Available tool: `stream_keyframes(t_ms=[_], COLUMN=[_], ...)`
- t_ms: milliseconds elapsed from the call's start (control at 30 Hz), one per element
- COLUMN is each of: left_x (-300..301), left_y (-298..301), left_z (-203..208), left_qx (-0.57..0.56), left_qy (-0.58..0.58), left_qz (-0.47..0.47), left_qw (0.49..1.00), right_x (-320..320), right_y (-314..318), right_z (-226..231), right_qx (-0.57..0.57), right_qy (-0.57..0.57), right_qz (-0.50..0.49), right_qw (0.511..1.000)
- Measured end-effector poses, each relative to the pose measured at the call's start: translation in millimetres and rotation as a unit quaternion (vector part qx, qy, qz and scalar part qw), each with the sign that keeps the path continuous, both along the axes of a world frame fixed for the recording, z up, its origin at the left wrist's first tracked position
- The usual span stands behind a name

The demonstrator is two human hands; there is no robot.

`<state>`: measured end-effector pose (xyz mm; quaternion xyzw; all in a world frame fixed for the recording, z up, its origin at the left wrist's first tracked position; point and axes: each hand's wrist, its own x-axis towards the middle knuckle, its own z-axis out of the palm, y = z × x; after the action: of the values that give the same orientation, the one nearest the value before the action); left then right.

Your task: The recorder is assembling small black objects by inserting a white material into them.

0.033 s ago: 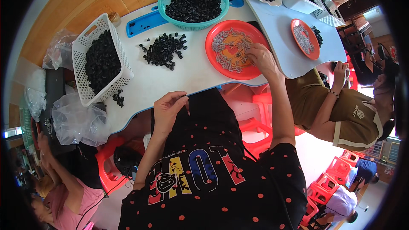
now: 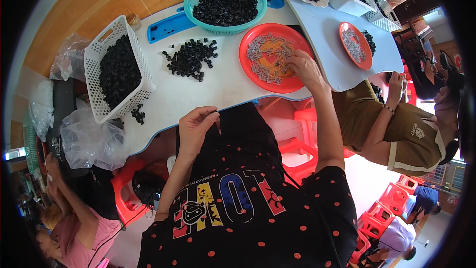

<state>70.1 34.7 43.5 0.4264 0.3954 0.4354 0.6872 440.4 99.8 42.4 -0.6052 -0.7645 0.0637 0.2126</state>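
Observation:
Over the near table edge, my left hand [image 2: 195, 128] is closed in a pinch in front of the black trousers. A small dark bit shows at its fingertips, too small to name. My right hand [image 2: 305, 68] reaches into a red round plate [image 2: 245, 65] with an orange middle. Its fingers are pinched together at the plate's right side, and what they hold, if anything, is hidden. Small grey pin-like pieces [image 2: 263, 72] lie scattered over the plate. Left of it, a loose heap of short black cylindrical pieces [image 2: 191, 59] rests on the white table [image 2: 148, 94].
A teal basket [image 2: 188, 7] and a white basket [image 2: 146, 87] hold black pieces. Nearby are a blue tray [image 2: 171, 27] and a clear plastic bag [image 2: 94, 141]. At right, a co-worker [image 2: 414, 134] sits by another table [image 2: 327, 64] with an orange plate [image 2: 367, 59]. Red stools [image 2: 297, 161] stand below.

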Motion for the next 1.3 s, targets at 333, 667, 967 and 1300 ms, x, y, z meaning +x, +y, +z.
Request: stream_keyframes(t_ms=[333, 667, 967, 1300], left_x=[0.4, 0.3, -21.4, -33.9], left_y=[-1.7, 1.3, -3.6, -3.8], left_z=[0.2, -7.3, -5.8, -14.2], left_qx=[0.026, -0.12, -0.1, -0.097], left_qy=[0.033, -0.24, -0.262, -0.197], left_qz=[0.027, -0.001, 0.021, 0.036], left_qw=[0.999, 0.963, 0.96, 0.975], right_x=[-0.1, -130.6, -198.6, -216.5], right_y=[3.7, -52.5, -53.3, -55.8], right_z=[8.0, 45.3, 56.5, 56.0], right_qx=[0.007, -0.188, -0.222, -0.221], right_qy=[-0.019, 0.553, 0.421, 0.39], right_qz=[0.023, -0.009, 0.141, 0.112], right_qw=[1.0, 0.811, 0.868, 0.887])
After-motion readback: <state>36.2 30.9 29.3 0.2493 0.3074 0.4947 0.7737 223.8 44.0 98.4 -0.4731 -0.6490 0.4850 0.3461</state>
